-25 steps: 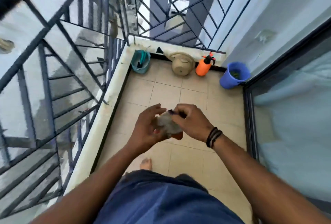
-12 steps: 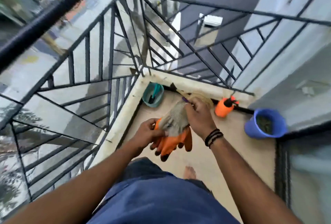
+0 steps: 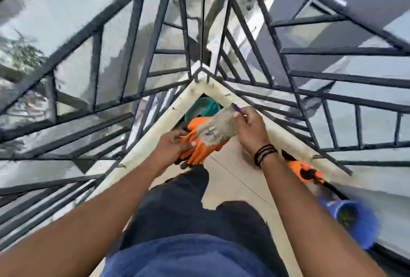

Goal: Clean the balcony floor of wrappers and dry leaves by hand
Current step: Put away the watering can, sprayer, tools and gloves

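I hold a pair of work gloves (image 3: 213, 130), grey knit with orange coated fingers, in front of me above the balcony corner. My right hand (image 3: 249, 129) pinches the grey cuff end at its purple edge. My left hand (image 3: 173, 146) grips the orange fingers from the left. The beige tiled floor (image 3: 233, 174) shows between my arms; I see no wrappers or leaves on it.
A teal bucket (image 3: 200, 108) sits in the corner behind the gloves. An orange spray bottle (image 3: 307, 172) stands by the right ledge, a blue pot (image 3: 352, 221) farther right. Black metal railing (image 3: 199, 32) on a white ledge (image 3: 142, 143) closes both sides.
I have walked toward the corner and the view swung left. The gloves went from bunched to unfolded, and both hands lifted them over the teal bucket.
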{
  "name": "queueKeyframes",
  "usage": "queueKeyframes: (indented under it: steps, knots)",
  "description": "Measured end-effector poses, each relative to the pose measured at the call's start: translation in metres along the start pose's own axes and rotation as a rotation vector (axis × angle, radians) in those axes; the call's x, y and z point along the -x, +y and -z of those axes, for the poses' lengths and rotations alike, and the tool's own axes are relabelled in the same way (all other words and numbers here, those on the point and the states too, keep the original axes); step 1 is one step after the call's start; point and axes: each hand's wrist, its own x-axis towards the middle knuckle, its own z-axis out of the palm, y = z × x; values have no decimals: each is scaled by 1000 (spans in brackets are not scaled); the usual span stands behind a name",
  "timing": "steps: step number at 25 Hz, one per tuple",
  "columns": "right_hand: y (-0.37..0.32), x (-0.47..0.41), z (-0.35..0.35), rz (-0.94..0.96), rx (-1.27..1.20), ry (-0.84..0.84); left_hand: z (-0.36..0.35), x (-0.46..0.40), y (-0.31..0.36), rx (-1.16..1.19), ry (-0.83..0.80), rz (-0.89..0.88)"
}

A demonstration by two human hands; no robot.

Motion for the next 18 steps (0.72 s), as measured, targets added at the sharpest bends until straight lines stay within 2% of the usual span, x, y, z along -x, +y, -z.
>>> queueKeyframes:
  steps: [3,6,10,13,18]
  knots:
    - [36,-76,-31,-85,76,-50,0,-74,-19,-157,-30,31]
    - [86,-155,-78,-136,128,-101,-12,-169,-67,-319,2,95]
    - [168,-240,-150,-200,131,-18,-35,-296,-126,-442,20,179]
    - [229,-293,-204,-325,60,42,-42,-385,-169,-453,125,268]
    - [293,-349,-255,-520,-73,130,-62,-475,-226,-445,224,264]
